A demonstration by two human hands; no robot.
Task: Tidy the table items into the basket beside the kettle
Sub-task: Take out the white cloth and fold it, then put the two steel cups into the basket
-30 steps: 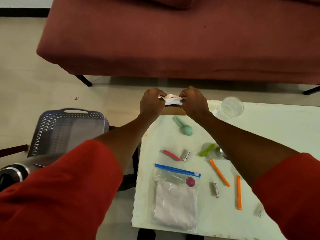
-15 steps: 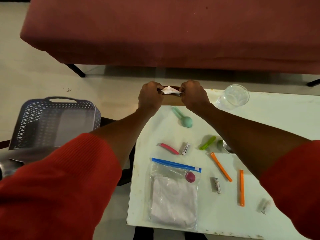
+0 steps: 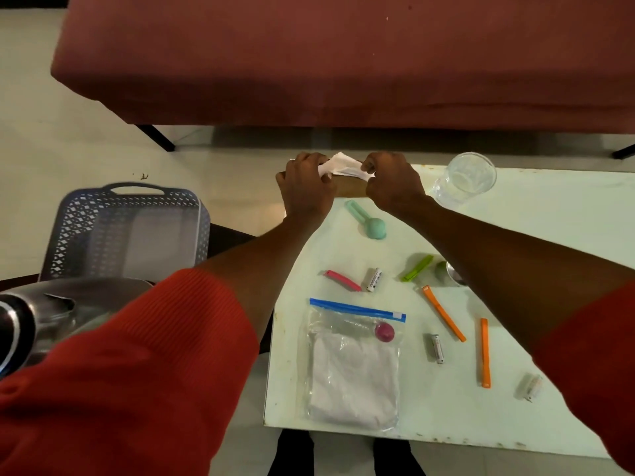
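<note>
Spanning the gap between two hands, a crumpled white sheet of paper [image 3: 340, 166] is held above the far left corner of the white rectangular table [image 3: 549, 235]; its long axis runs left to right, from one grip to the other. The left hand [image 3: 304, 187] has its fingers curled over the paper's left end; the right hand [image 3: 391, 182] pinches the right end between thumb and fingers. Neither hand is spread, and both bear on the same sheet. The grey perforated plastic basket [image 3: 127, 228] with its moulded handle stands to the left of the grip and nearer the person, off the table, just beyond the shiny metal kettle [image 3: 37, 314] at the left edge of view. The left hand lies nearer the basket, so a release by the right and a carry leftward by the left looks the shorter route; this is a judgement only. Items nearer the person than the grip, all on the table: a mint-green scoop [image 3: 369, 221], a pink clip [image 3: 342, 280], a green clip [image 3: 417, 267], two orange sticks [image 3: 443, 312], small white batteries [image 3: 374, 279], and a clear zip bag with a blue seal [image 3: 354, 365] holding white fabric. To the right of the grip lies a clear glass tumbler [image 3: 470, 173]. The basket's floor appears bare, so most of the tidying seems yet to be done.
</note>
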